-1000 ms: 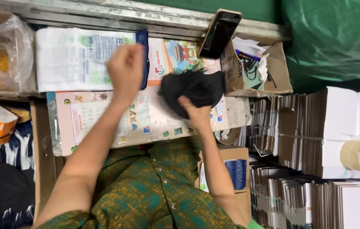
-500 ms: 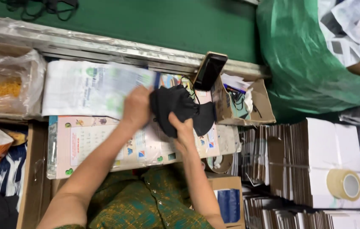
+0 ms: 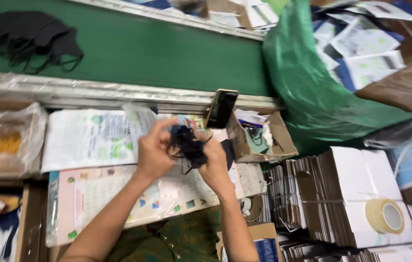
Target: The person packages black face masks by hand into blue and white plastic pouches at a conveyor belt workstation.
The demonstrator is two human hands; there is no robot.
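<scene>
My left hand [image 3: 153, 149] and my right hand [image 3: 214, 160] are closed together around a bunch of black face masks [image 3: 186, 144], with thin loops sticking out between the fingers. They hover over a printed sheet [image 3: 118, 194] that covers the work surface. A clear plastic sleeve [image 3: 138, 119] sticks up just behind my left hand. A stack of white printed pouches [image 3: 87, 138] lies to the left.
A phone [image 3: 221, 108] leans upright by a small open cardboard box [image 3: 264, 140]. A green conveyor belt [image 3: 157, 53] at the back carries a pile of black masks [image 3: 31, 39]. A green bag [image 3: 312, 87], flat cartons [image 3: 332, 199] and a tape roll [image 3: 385, 216] are on the right.
Both hands have bunched the black masks into a tighter wad between them. The view has tilted upward, bringing the green belt and its pile of masks into sight.
</scene>
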